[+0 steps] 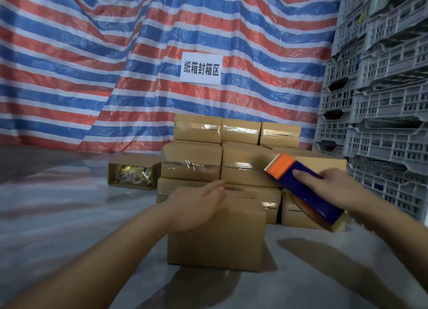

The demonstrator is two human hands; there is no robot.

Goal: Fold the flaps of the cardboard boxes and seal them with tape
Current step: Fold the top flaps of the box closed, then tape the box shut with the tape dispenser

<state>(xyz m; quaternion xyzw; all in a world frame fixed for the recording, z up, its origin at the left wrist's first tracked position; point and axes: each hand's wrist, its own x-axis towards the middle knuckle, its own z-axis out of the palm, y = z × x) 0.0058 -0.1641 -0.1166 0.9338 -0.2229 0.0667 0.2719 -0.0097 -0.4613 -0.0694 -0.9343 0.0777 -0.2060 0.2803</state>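
Cardboard box (215, 234) sits on the grey floor (69, 227), lower center of frame, flaps folded down. Left hand (196, 204) rests flat on its top left edge, fingers straight and pressed together. Right hand (340, 190) grips a blue-orange tape dispenser (303, 188) mid-right, above the box, fingers curled round it. Behind, center: stack of taped boxes (231, 160). 1 open box (133, 172) left of stack. Grey crates (382, 100) at right, striped tarp (115, 65) with white sign (201, 69) behind.

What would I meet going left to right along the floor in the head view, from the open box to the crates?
Open box → left hand on the near box → tape dispenser → right hand → grey crates.
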